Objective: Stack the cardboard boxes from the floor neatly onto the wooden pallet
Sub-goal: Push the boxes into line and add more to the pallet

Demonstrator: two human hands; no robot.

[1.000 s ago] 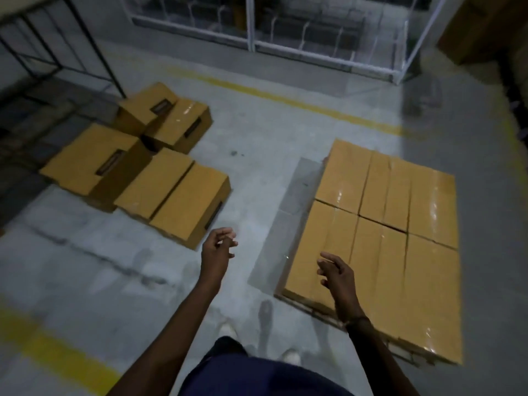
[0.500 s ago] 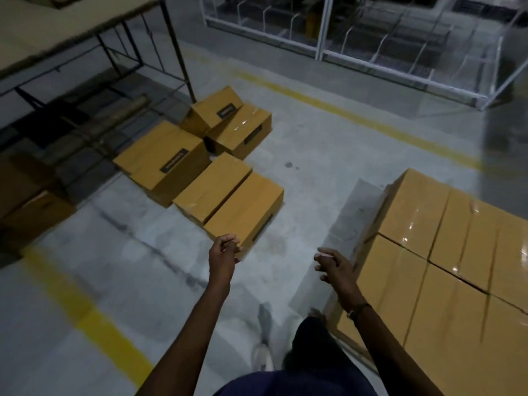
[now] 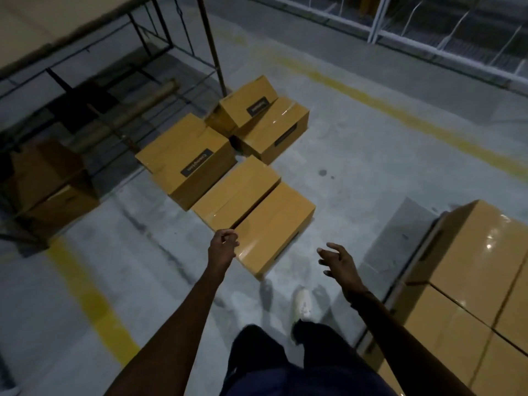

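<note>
Several brown cardboard boxes lie on the concrete floor ahead. The nearest box [image 3: 274, 227] sits beside a second one [image 3: 237, 192]; a labelled box [image 3: 185, 161] and two more boxes [image 3: 271, 127] lie behind. At the right edge, stacked boxes [image 3: 480, 267] cover the pallet, whose wood is hidden. My left hand [image 3: 224, 245] hovers over the nearest box's near left corner, fingers loosely curled, holding nothing. My right hand [image 3: 338, 260] hangs over bare floor to the right of that box, fingers apart and empty.
A metal-framed table [image 3: 211, 44] stands at the back left with rolls and dark boxes [image 3: 54, 181] under it. Yellow floor lines [image 3: 91, 301] run at left and far right. White wire racks [image 3: 428, 27] line the back. My white shoe [image 3: 304, 305] steps forward.
The view has swung left and closer to the floor boxes; the pallet stack slid to the right edge. Both hands reached forward, the left now over the nearest box's corner.
</note>
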